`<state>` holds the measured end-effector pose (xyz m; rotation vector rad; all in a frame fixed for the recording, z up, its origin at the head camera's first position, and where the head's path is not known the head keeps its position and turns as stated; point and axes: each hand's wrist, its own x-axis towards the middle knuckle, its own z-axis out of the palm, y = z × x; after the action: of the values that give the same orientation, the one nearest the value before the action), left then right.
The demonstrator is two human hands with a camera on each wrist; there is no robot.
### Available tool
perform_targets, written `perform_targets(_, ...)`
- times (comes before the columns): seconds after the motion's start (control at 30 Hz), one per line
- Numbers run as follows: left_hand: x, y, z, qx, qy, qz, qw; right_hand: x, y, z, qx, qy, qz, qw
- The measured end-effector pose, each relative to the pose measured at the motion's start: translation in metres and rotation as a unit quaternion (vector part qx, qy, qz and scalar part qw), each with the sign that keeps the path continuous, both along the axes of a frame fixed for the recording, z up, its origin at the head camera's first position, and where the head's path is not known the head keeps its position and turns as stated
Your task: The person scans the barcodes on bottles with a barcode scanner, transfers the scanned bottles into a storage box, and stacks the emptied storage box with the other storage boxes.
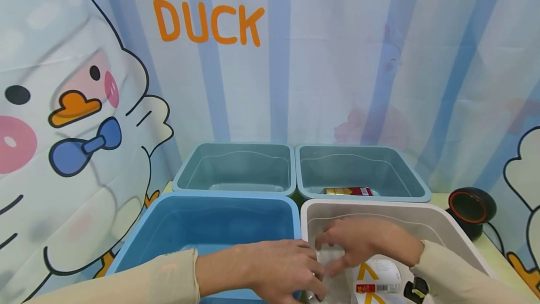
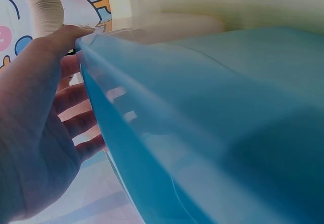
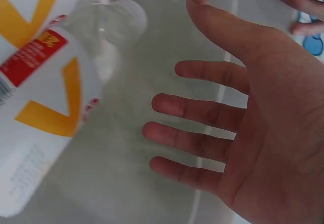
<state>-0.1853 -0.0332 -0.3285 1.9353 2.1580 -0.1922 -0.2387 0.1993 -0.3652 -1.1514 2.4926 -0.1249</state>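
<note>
Inside the white bin (image 1: 447, 215), clear plastic bottles (image 3: 61, 107) lie on the bottom, their white labels (image 1: 379, 276) marked with yellow chevrons. My right hand (image 3: 253, 112) is over that bin with fingers spread and nothing in the palm; a bottle's clear neck (image 3: 119, 21) lies beyond its fingertips. My left hand (image 1: 270, 266) reaches across the blue bin (image 1: 249, 196) to where the two bins meet. In the left wrist view its thumb and fairly straight fingers (image 2: 76, 100) lie by a blue rim (image 2: 136, 89); contact is hard to tell.
Two teal bins stand behind: the back left bin (image 1: 236, 147) and the back right bin (image 1: 358, 149), which holds a red and gold package (image 1: 348, 191). A black round device (image 1: 471, 208) with a cable stands at right. A duck-printed curtain (image 1: 329, 60) hangs behind.
</note>
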Motion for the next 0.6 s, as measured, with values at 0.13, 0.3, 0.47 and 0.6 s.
perform_targets(0.13,0.000,-0.001,-0.001,0.003,0.002,0.000,1.0000,-0.001,-0.004,-0.010,0.034,-0.014,0.002,0.9993)
perform_targets(0.3,0.001,-0.001,-0.002,0.001,0.002,-0.001,1.0000,-0.003,-0.009,-0.020,0.071,-0.040,-0.016,0.9965)
perform_targets(0.47,0.001,-0.002,-0.001,0.003,0.003,-0.004,1.0000,-0.005,-0.011,-0.024,0.083,-0.064,-0.032,0.9940)
perform_targets(0.6,0.001,-0.002,0.000,0.006,0.007,-0.006,0.9999,-0.005,-0.012,-0.026,0.081,-0.079,-0.041,0.9928)
